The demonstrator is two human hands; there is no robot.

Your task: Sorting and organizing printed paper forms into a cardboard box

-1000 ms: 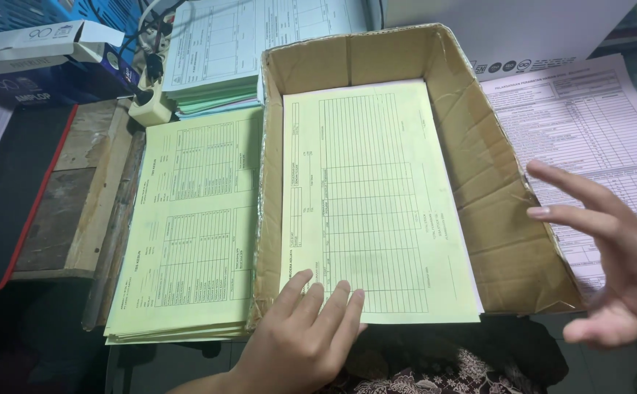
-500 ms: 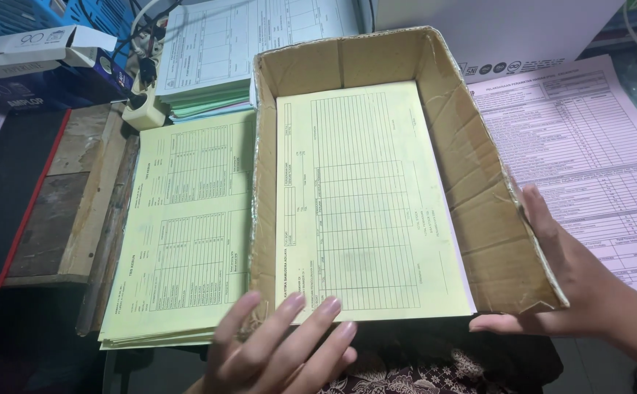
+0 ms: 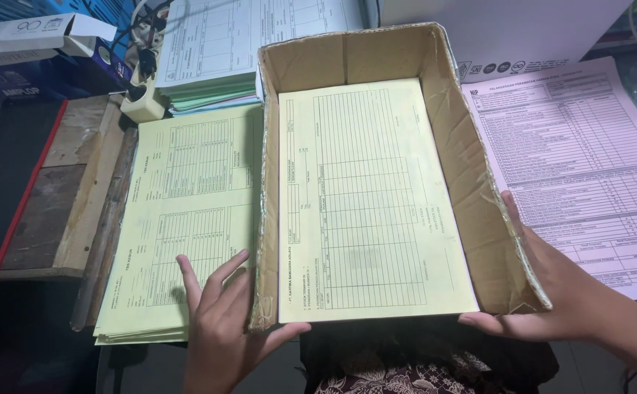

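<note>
Both hands had closed in: left hand [image 3: 220, 328] and right hand [image 3: 552, 303] now clasped the cardboard box [image 3: 472, 182] at lower centre.

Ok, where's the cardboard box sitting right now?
In the head view the cardboard box sits centre-right, gripped at its near corners by the left hand and right hand, between a yellow form stack and pink forms.

Both hands were bare: the left hand [image 3: 220, 328] and right hand [image 3: 552, 292] wore no gloves, rings or watch, and no sleeves showed at the wrists. A dark garment [image 3: 406, 368] with pale batik-like patterning covered the lap.
</note>
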